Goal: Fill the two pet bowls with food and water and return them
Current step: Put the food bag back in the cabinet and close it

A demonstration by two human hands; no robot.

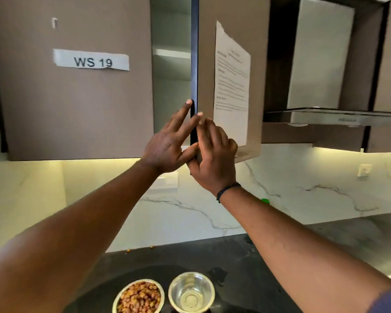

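Two metal pet bowls stand side by side on the dark counter at the bottom of the view. The left bowl is full of brown kibble. The right bowl is shiny inside; I cannot tell whether it holds water. Both my hands are raised well above them, at the dark edge of an upper cabinet door that stands ajar. My left hand has its fingers spread, with the fingertips against the door edge. My right hand is wrapped around the door's lower edge.
The closed cabinet on the left has a "WS 19" label. A printed sheet is taped to the open door. A range hood juts out at the right. Loose kibble lies by the marble backsplash, and a green cap shows behind my right arm.
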